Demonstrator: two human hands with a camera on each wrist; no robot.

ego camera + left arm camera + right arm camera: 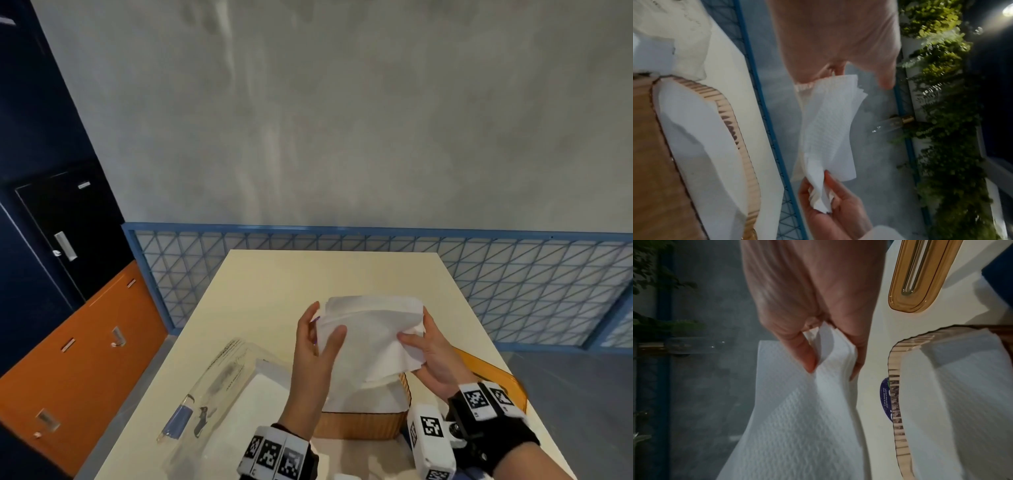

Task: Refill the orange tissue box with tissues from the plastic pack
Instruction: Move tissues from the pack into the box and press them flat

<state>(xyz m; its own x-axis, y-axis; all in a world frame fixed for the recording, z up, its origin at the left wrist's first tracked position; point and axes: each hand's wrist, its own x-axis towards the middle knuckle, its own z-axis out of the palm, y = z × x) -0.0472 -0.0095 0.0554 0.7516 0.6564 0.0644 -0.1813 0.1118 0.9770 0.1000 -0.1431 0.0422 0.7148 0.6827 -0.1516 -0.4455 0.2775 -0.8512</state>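
A stack of white tissues (pixel 370 337) hangs in the air between both hands, just above the orange tissue box (pixel 359 426). My left hand (pixel 325 320) grips the stack's left edge, thumb in front and fingers behind. My right hand (pixel 416 325) pinches the right edge; the right wrist view shows thumb and fingers (pixel 831 372) squeezing the sheets (pixel 797 418). The box stands open near the table's front, with white tissues (pixel 371 397) lying inside it. Left of the box lies the clear plastic pack (pixel 219 387), with tissues still in it.
The box's orange lid (pixel 489 373) lies on the cream table (pixel 308 274) right of the box, under my right wrist. A blue mesh fence (pixel 513 291) runs behind the table's far edge. An orange cabinet (pixel 85 359) stands to the left.
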